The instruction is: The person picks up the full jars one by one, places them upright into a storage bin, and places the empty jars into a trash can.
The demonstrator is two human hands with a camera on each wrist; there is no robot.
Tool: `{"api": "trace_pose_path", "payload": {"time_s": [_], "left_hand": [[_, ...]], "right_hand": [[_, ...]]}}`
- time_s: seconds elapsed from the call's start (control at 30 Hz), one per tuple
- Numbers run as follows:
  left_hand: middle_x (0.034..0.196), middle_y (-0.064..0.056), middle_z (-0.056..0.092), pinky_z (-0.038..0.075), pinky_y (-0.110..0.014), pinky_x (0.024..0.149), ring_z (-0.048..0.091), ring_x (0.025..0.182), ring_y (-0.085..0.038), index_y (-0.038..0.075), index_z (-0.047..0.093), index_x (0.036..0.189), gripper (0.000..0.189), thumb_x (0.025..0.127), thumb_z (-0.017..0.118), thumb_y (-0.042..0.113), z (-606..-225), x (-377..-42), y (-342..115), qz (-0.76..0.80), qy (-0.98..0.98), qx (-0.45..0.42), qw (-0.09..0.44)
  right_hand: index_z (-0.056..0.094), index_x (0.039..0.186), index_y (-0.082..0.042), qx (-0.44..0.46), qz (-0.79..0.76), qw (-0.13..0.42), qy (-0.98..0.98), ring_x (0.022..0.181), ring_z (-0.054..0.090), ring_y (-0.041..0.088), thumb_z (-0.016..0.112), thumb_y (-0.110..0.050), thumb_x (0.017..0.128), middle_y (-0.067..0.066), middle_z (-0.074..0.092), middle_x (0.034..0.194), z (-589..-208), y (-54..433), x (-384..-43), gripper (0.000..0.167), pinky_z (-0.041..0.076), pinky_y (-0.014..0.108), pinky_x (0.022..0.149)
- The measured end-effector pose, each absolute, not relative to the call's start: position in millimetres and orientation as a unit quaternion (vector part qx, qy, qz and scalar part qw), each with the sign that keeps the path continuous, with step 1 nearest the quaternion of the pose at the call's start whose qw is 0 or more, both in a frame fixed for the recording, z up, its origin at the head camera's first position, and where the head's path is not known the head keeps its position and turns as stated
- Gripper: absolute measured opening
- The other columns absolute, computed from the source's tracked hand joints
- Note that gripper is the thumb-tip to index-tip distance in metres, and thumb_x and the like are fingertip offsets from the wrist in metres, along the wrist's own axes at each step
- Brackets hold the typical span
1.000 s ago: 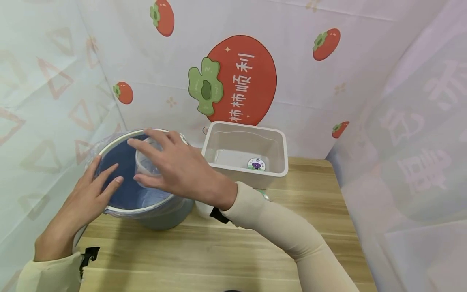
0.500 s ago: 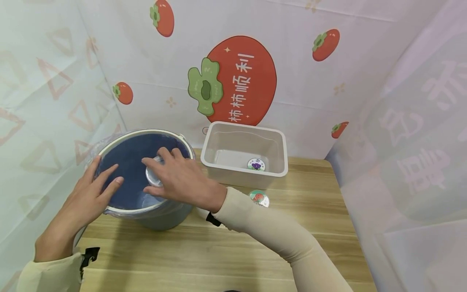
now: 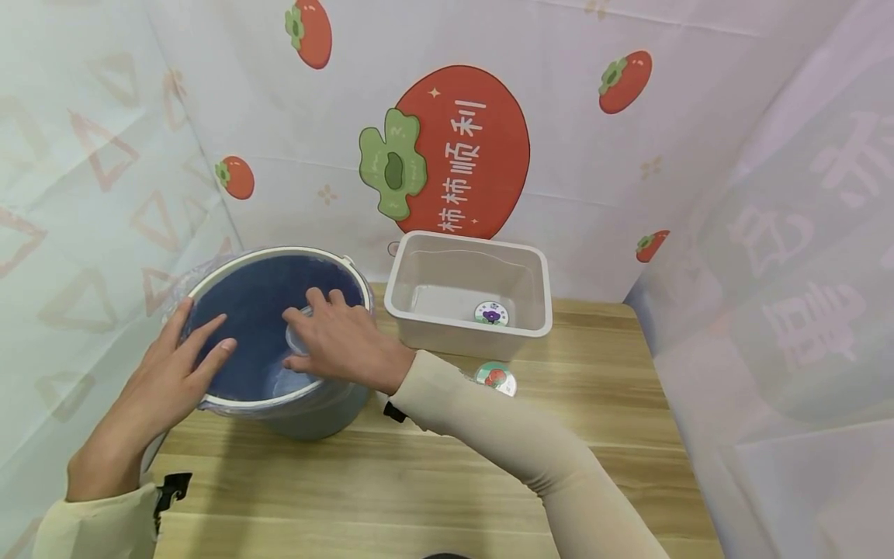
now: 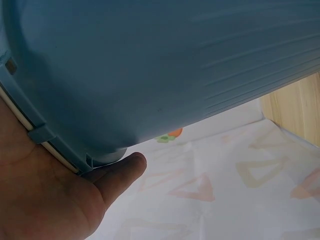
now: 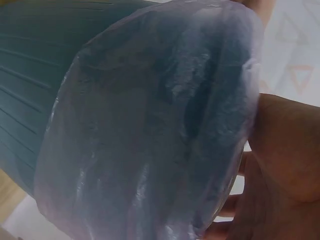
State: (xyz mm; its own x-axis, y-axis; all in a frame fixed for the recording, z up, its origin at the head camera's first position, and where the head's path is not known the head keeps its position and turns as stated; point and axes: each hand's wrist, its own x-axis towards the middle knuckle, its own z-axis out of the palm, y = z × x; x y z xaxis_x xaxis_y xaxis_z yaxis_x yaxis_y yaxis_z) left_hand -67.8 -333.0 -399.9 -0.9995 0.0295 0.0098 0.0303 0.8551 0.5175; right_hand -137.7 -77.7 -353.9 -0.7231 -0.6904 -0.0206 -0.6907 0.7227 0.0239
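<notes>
A blue bucket (image 3: 307, 419) with a pale rim and a clear plastic liner (image 5: 135, 140) stands at left on the table. My left hand (image 3: 171, 373) lies over its left rim, fingers fairly straight and pointing into the mouth. The left wrist view shows that hand (image 4: 50, 195) against the rim, one digit along the outside wall. Inside the bucket's mouth, near the right side, my right hand (image 3: 349, 338) holds a clear plastic cup (image 3: 298, 334) between fingers and thumb. The fingers hide much of the cup. In the right wrist view the liner and bucket wall cover what the hand (image 5: 285, 165) holds.
A light grey plastic bin (image 3: 468, 338) stands right of the bucket, with a round flower sticker (image 3: 492, 314) visible in it. In front lies a round red-and-green sticker (image 3: 496, 378) on the wooden table (image 3: 391, 497). Fabric walls with persimmon prints (image 3: 468, 155) enclose the table.
My right hand has moved right and lower into the bucket with the cup. The forearm has shifted left, uncovering the round sticker on the table. My left hand stays at the rim.
</notes>
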Motion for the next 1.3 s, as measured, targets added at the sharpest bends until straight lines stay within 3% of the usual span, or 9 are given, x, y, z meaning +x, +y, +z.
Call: {"api": "trace_pose_path", "payload": {"time_s": [0.37, 0.5, 0.63, 0.8, 1.03, 1.3], "left_hand": [[0.182, -0.022, -0.015, 0.014, -0.092, 0.112, 0.003, 0.159, -0.070, 0.000, 0.033, 0.169, 0.068, 0.118, 0.042, 0.044, -402, -69, -332, -0.268, -0.963, -0.017, -0.002], [0.182, -0.022, -0.013, 0.016, -0.092, 0.111, 0.005, 0.158, -0.071, 0.000, 0.034, 0.168, 0.067, 0.118, 0.043, 0.044, -403, -70, -331, -0.269, -0.963, -0.021, 0.000], [0.182, -0.022, -0.013, 0.017, -0.091, 0.110, 0.006, 0.157, -0.072, 0.000, 0.034, 0.168, 0.067, 0.118, 0.043, 0.043, -404, -70, -331, -0.267, -0.963, -0.024, 0.000], [0.182, -0.021, -0.014, 0.016, -0.092, 0.111, 0.005, 0.158, -0.071, 0.000, 0.034, 0.169, 0.067, 0.118, 0.042, 0.043, -404, -70, -332, -0.266, -0.964, -0.023, 0.000], [0.182, -0.020, -0.016, 0.015, -0.092, 0.111, 0.002, 0.159, -0.070, 0.001, 0.032, 0.170, 0.067, 0.118, 0.042, 0.043, -405, -68, -334, -0.268, -0.963, -0.021, -0.005], [0.182, -0.020, -0.016, 0.013, -0.091, 0.112, 0.002, 0.158, -0.071, 0.002, 0.031, 0.170, 0.066, 0.118, 0.043, 0.042, -404, -70, -333, -0.273, -0.962, -0.027, -0.004]], "right_hand": [[0.048, 0.163, -0.036, -0.370, 0.031, 0.030, 0.928, 0.132, 0.060, 0.021, 0.057, -0.079, 0.099, -0.001, 0.054, 0.156, -366, -82, -144, 0.077, 0.065, 0.034, 0.085], [0.057, 0.157, -0.033, -0.419, 0.025, -0.023, 0.908, 0.130, 0.063, 0.019, 0.056, -0.071, 0.105, -0.004, 0.062, 0.149, -368, -72, -143, 0.064, 0.063, 0.032, 0.090], [0.066, 0.148, -0.031, -0.505, -0.001, -0.097, 0.858, 0.140, 0.059, 0.018, 0.055, -0.056, 0.112, -0.005, 0.063, 0.151, -370, -56, -140, 0.045, 0.055, 0.033, 0.110], [0.066, 0.149, -0.031, -0.517, -0.045, -0.145, 0.843, 0.158, 0.045, 0.024, 0.057, -0.057, 0.111, -0.001, 0.056, 0.163, -372, -34, -133, 0.047, 0.040, 0.043, 0.128], [0.065, 0.151, -0.030, -0.468, -0.092, -0.148, 0.866, 0.164, 0.035, 0.031, 0.062, -0.061, 0.106, 0.003, 0.050, 0.168, -370, -5, -124, 0.055, 0.033, 0.051, 0.131], [0.062, 0.154, -0.028, -0.409, -0.139, -0.132, 0.892, 0.164, 0.034, 0.033, 0.068, -0.057, 0.104, 0.004, 0.047, 0.169, -378, 37, -122, 0.058, 0.033, 0.055, 0.131]]}}
